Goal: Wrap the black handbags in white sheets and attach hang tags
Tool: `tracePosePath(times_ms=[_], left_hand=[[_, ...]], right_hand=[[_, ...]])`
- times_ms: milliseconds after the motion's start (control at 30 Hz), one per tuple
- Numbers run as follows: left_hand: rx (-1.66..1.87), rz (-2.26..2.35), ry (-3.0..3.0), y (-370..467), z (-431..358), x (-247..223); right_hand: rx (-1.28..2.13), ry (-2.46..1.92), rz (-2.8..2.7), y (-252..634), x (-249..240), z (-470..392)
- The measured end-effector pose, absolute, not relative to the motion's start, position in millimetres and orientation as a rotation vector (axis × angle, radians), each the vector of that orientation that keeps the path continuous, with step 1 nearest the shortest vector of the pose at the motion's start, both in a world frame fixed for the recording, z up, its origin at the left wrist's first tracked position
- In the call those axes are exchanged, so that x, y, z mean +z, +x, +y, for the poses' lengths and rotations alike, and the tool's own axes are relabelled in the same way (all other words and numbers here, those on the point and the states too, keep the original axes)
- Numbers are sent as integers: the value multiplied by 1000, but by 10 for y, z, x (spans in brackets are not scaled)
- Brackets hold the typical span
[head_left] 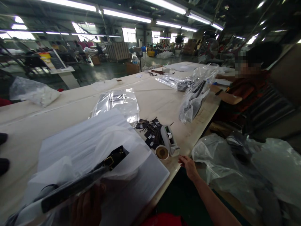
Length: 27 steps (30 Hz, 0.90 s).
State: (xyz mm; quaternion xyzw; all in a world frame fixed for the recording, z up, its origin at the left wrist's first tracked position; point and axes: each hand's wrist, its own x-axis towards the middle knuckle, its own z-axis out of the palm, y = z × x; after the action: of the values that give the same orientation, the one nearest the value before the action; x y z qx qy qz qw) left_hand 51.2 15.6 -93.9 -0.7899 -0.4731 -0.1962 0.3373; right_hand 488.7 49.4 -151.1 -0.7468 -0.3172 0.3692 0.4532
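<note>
At the lower left lies a long black item (70, 188) with a gold buckle, partly wrapped in thin white sheet and clear plastic. My left hand (87, 205) is against its near side, dark and partly hidden, its grip unclear. A stack of white sheets (77, 135) lies beneath it. My right hand (187, 164) is by the table's front edge, fingers bent together, close to a grey-white tape dispenser (169, 141); whatever its fingertips may hold is too small to make out. A round cup (162, 152) with brown contents stands left of the dispenser, beside black tags (152, 131).
Clear plastic bags (117, 102) lie behind the white sheets. A bagged dark item (194, 100) rests near the right edge of the table (155, 94). A person (249, 84) sits at the right. Crumpled plastic (218, 157) fills the area right of my forearm.
</note>
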Motion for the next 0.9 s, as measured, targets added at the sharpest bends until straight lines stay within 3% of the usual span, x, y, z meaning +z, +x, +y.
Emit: tracePosePath(times_ms=[333, 433, 600, 733, 900], left_hand=[[-495, -1265, -1997, 604, 201, -934], [-493, -1359, -2031, 589, 193, -1002], [-583, -1362, -2086, 551, 143, -1056], [-690, -1337, -2165, 510, 121, -1089], [-800, -1305, -2239, 453, 106, -1164]], right_hand=[[880, -2075, -933, 4879, -1548, 313], [1103, -1947, -1260, 4332, -1347, 137], [1568, -1367, -1528, 2909, -686, 18], [1547, -1115, -1500, 2130, -374, 197], [1350, -1340, -1376, 1758, -547, 456]])
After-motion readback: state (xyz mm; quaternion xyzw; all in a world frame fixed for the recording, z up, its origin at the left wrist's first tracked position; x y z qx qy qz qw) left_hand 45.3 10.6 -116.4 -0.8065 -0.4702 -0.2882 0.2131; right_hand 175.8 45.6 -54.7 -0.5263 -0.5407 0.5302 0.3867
